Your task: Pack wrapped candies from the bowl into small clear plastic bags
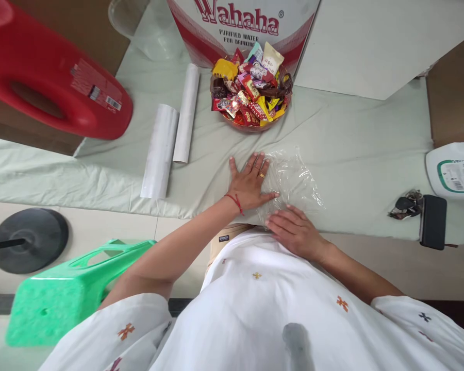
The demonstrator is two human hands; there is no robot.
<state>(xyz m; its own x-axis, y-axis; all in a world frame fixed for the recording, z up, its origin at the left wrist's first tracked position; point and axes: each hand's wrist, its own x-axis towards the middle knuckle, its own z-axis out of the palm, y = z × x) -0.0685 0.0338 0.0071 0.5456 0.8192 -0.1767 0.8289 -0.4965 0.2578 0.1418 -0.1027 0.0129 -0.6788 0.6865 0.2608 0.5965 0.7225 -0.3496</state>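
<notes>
A clear, crinkled plastic sheet or bag (pixel 294 178) lies on the pale green cloth near the table's front edge. My left hand (pixel 250 183) is spread flat, its thumb and fingertips at the plastic's left side. A ring and a red string bracelet are on that hand and wrist. Lower down, my right hand (pixel 294 229) rests with its fingers stretched over the plastic's near edge. Neither hand is wrapped around anything. Behind them stands an orange-tinted bowl (pixel 251 127) heaped with wrapped candies (pixel 251 90).
Two white rolls (pixel 160 152) lie left of the hands. Beyond are a red jug (pixel 62 77) and a Wahaha carton (pixel 247 20). Keys (pixel 407 204), a black phone (pixel 433 221) and a white bottle (pixel 456 169) are at right. A green stool (pixel 62 299) stands on the floor.
</notes>
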